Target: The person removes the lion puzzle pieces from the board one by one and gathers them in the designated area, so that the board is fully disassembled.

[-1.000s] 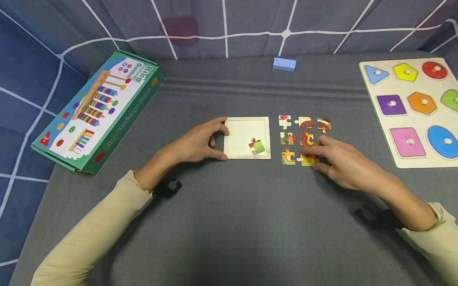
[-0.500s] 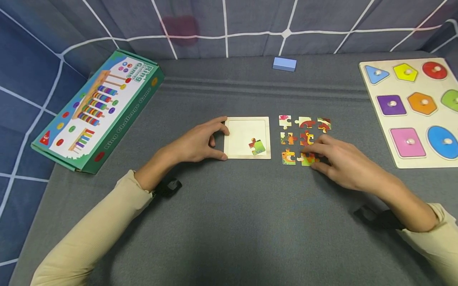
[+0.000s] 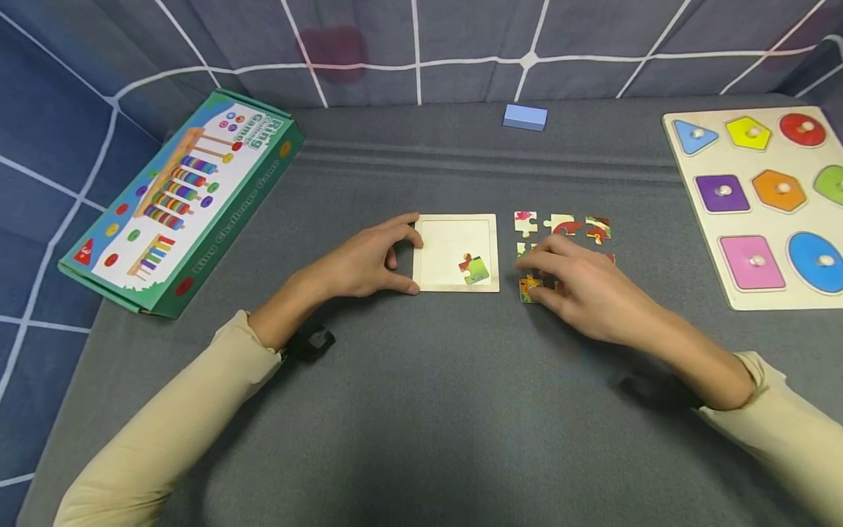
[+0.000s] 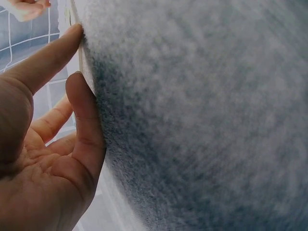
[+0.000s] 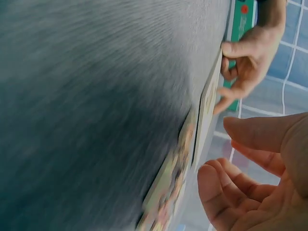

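A square pale wooden puzzle tray (image 3: 454, 234) lies at the middle of the table, with a red and green jigsaw piece (image 3: 476, 272) tilted in its lower right part. My left hand (image 3: 372, 260) holds the tray's left side, thumb at the near corner and fingers at the far one. Right of the tray, several jigsaw pieces (image 3: 525, 222) lie in rows. Over the nearer rows hovers my right hand (image 3: 586, 289), which hides some of them. The right wrist view shows that hand's thumb (image 5: 260, 134) and fingers apart, nothing between them.
At the left lies a green ring game box (image 3: 191, 197). A knobbed shape board (image 3: 705, 227) lies at the right, and a small blue block (image 3: 525, 117) at the back. Behind the table hangs a dark blue curtain (image 3: 474, 44) with white lines.
My right hand has moved left across the jigsaw pieces, from the right part of the rows towards the tray. My left hand stays at the tray.
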{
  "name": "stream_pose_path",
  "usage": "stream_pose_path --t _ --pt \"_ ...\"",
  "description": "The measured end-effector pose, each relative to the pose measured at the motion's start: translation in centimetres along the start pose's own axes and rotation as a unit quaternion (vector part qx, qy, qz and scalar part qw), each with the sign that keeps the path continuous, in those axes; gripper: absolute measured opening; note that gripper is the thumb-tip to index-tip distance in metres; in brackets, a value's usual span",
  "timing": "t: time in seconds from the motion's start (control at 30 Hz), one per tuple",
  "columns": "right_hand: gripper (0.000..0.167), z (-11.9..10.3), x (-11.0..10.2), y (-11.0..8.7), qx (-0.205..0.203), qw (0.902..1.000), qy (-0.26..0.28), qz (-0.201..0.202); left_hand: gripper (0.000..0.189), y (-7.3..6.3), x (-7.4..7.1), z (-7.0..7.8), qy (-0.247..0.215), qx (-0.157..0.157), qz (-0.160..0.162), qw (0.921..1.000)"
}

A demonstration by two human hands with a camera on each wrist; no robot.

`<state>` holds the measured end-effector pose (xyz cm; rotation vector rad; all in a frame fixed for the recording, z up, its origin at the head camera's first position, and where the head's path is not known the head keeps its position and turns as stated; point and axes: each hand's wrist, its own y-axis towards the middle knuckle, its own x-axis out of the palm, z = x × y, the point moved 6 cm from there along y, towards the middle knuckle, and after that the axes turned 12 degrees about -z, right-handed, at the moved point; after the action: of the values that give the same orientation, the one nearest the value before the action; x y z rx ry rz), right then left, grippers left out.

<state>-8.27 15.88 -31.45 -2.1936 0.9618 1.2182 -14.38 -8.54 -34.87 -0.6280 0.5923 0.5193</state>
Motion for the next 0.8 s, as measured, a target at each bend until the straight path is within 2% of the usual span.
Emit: stream_pose_path --t 0.2,0.4,0.57,0.8 --pt "0.033 -1.3 1.0 2.7 -0.003 0.9993 0.017 -0.034 0.057 -0.1 0.0 -0.1 0.000 -0.003 0.001 1.0000" --pt "0.030 -2.0 1.7 4.9 -0.011 0.9982 0.035 -0.048 0.056 0.0 0.0 -0.2 -0.005 -0.010 -0.004 0.9999" --pt "0.029 -1.7 2.1 6.0 -0.005 0.9962 0.052 -0.070 0.056 0.1 0.0 -0.2 -0.006 -0.011 -0.010 0.9999" --pt "0.031 -1.5 2.6 6.9 0.004 0.9948 0.044 -0.092 0.057 0.1 0.0 -0.1 -0.009 -0.008 -0.008 0.9999"
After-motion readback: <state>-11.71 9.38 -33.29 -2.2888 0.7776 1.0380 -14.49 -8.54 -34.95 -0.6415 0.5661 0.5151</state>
